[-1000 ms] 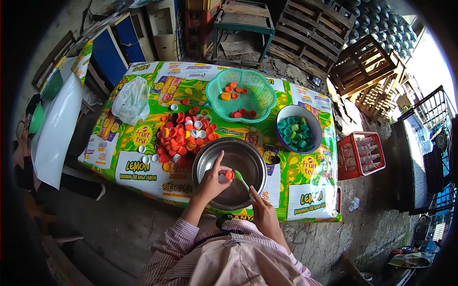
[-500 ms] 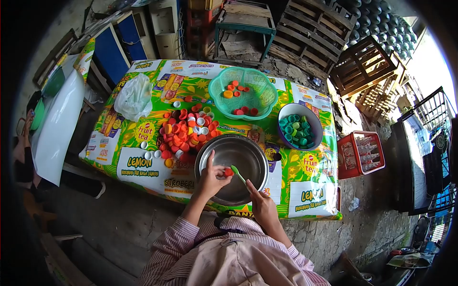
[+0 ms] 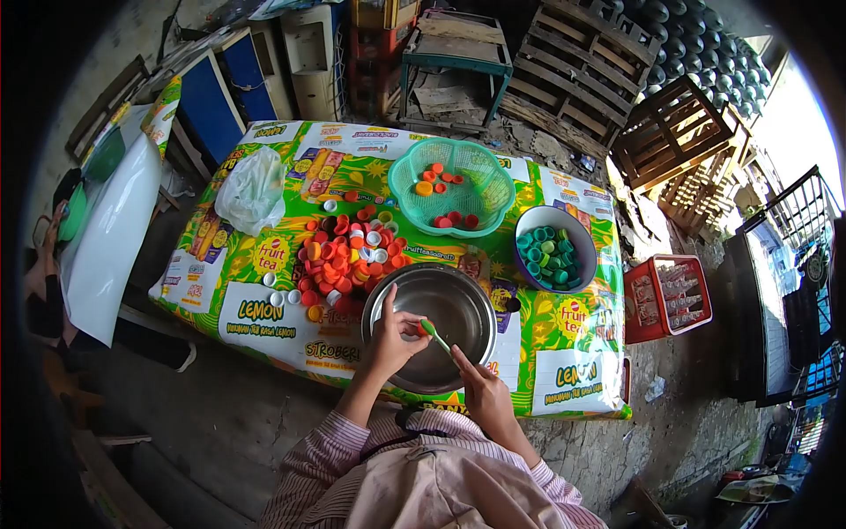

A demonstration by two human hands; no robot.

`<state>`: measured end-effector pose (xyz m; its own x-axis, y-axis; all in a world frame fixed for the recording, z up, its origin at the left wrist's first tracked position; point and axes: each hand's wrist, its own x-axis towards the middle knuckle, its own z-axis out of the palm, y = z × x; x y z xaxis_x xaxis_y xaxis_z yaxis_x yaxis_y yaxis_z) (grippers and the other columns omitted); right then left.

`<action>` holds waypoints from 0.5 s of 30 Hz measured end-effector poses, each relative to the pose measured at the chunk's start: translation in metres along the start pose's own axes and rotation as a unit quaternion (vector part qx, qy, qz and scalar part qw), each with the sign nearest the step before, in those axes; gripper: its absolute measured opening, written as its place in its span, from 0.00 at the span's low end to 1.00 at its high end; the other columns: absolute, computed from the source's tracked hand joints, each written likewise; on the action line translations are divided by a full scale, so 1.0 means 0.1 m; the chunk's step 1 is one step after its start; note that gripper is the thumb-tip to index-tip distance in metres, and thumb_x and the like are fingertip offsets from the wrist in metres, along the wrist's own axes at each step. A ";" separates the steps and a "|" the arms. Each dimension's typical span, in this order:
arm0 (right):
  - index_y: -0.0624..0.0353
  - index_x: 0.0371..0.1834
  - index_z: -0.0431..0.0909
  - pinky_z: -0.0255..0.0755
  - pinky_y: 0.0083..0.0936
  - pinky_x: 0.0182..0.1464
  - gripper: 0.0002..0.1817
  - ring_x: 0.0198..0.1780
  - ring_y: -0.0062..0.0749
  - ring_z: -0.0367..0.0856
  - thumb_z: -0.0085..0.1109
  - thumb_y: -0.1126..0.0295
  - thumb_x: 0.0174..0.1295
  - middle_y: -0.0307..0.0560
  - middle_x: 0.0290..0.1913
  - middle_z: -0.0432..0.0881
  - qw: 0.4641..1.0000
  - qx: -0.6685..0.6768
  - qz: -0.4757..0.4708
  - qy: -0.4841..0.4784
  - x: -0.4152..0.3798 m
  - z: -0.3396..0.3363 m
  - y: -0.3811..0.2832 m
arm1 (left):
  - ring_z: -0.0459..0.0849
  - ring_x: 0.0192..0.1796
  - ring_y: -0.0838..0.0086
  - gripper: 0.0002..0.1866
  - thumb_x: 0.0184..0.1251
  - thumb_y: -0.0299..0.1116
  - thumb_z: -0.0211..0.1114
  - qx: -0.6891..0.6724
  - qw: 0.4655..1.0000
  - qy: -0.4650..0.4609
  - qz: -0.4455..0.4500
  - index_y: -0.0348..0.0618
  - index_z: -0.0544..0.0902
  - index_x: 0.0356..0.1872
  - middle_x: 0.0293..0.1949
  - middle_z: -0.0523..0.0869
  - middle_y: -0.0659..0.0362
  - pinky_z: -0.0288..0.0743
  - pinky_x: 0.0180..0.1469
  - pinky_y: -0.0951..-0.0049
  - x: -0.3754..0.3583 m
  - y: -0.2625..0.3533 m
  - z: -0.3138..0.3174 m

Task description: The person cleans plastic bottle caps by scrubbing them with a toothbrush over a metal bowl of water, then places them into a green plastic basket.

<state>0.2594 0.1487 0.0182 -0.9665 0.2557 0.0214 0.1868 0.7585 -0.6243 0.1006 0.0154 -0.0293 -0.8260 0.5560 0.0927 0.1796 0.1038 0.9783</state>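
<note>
My left hand (image 3: pixel 394 339) pinches a small red cap (image 3: pixel 413 332) over the left part of a steel bowl (image 3: pixel 482 304). The fingers of my right hand (image 3: pixel 485 388) are wrapped round a small green-tipped tool (image 3: pixel 434 333), and its green tip touches or nearly touches the cap. Left of the bowl lies a heap of red caps (image 3: pixel 333 262) with some white ones among them. Behind the bowl stands a green basket (image 3: pixel 403 181) with a few red and orange caps. A white bowl (image 3: pixel 523 225) at its right holds green caps.
A crumpled plastic bag (image 3: pixel 251 189) lies on the left of the patterned table cover (image 3: pixel 198 238). On the floor to the right stands a red crate (image 3: pixel 667 293). Wooden pallets (image 3: pixel 577 66) lean behind. Another person's hand (image 3: pixel 55 225) shows at the far left.
The view has shifted slightly, so the table appears lower. The green tip has moved nearer the cap in my left hand and now covers part of it.
</note>
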 end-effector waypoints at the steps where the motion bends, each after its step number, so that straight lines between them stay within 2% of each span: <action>1: 0.40 0.66 0.64 0.72 0.42 0.28 0.29 0.27 0.52 0.78 0.50 0.75 0.61 0.55 0.29 0.79 1.000 0.000 0.004 -0.014 0.01 -0.02 -0.01 | 0.85 0.34 0.74 0.54 0.49 0.22 0.71 -0.001 1.000 0.004 0.003 0.40 0.39 0.71 0.37 0.83 0.53 0.77 0.42 0.74 0.01 0.02 0.00; 5: 0.41 0.66 0.64 0.72 0.42 0.28 0.28 0.26 0.52 0.77 0.50 0.75 0.62 0.56 0.29 0.79 0.999 0.022 0.014 0.019 0.03 -0.03 0.04 | 0.85 0.34 0.74 0.54 0.49 0.22 0.71 0.013 1.000 0.011 0.001 0.40 0.39 0.71 0.36 0.83 0.53 0.77 0.42 0.74 -0.01 0.06 0.04; 6: 0.42 0.66 0.65 0.72 0.41 0.29 0.28 0.27 0.53 0.78 0.50 0.75 0.62 0.56 0.31 0.80 1.000 0.015 0.018 -0.002 0.03 -0.08 -0.02 | 0.85 0.34 0.74 0.54 0.49 0.22 0.71 0.009 1.000 0.017 0.000 0.40 0.39 0.71 0.36 0.83 0.53 0.77 0.42 0.74 -0.02 0.06 0.06; 9: 0.44 0.65 0.67 0.73 0.40 0.31 0.26 0.29 0.53 0.79 0.49 0.77 0.62 0.58 0.33 0.81 0.998 0.050 0.005 0.022 0.01 0.01 0.05 | 0.85 0.34 0.73 0.55 0.48 0.22 0.72 -0.022 0.999 0.026 0.001 0.40 0.40 0.71 0.36 0.83 0.53 0.77 0.42 0.74 -0.01 0.09 0.07; 10: 0.44 0.65 0.67 0.73 0.40 0.31 0.26 0.29 0.53 0.79 0.49 0.77 0.62 0.58 0.33 0.81 0.998 0.051 0.000 0.021 0.02 0.04 0.10 | 0.85 0.34 0.73 0.55 0.48 0.22 0.72 0.010 1.000 0.026 0.012 0.40 0.40 0.71 0.36 0.83 0.53 0.77 0.41 0.73 -0.01 0.12 0.06; 12: 0.41 0.68 0.62 0.70 0.42 0.25 0.30 0.24 0.49 0.77 0.50 0.76 0.60 0.53 0.28 0.77 0.993 0.074 -0.038 0.090 0.05 0.09 0.17 | 0.85 0.33 0.73 0.55 0.47 0.22 0.72 0.052 0.998 0.031 0.029 0.39 0.40 0.70 0.35 0.83 0.53 0.78 0.41 0.73 0.00 0.16 0.05; 13: 0.41 0.68 0.62 0.70 0.42 0.25 0.30 0.24 0.49 0.77 0.50 0.76 0.60 0.53 0.28 0.77 0.992 0.076 -0.041 0.091 0.04 0.08 0.16 | 0.85 0.33 0.73 0.55 0.47 0.22 0.72 0.055 0.997 0.033 0.031 0.39 0.40 0.70 0.35 0.83 0.53 0.78 0.41 0.73 0.01 0.17 0.05; 15: 0.41 0.68 0.62 0.70 0.42 0.26 0.30 0.25 0.50 0.77 0.50 0.76 0.60 0.54 0.29 0.78 0.998 0.041 -0.044 0.021 0.01 0.02 0.12 | 0.84 0.35 0.76 0.55 0.48 0.21 0.72 -0.048 0.998 0.029 0.006 0.43 0.40 0.71 0.37 0.81 0.55 0.76 0.44 0.75 0.00 0.15 0.07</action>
<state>0.2604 0.1571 0.0088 -0.9700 0.2168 0.1102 0.0852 0.7274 -0.6809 0.1071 0.0224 -0.0158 -0.8537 0.5084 0.1126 0.1402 0.0162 0.9900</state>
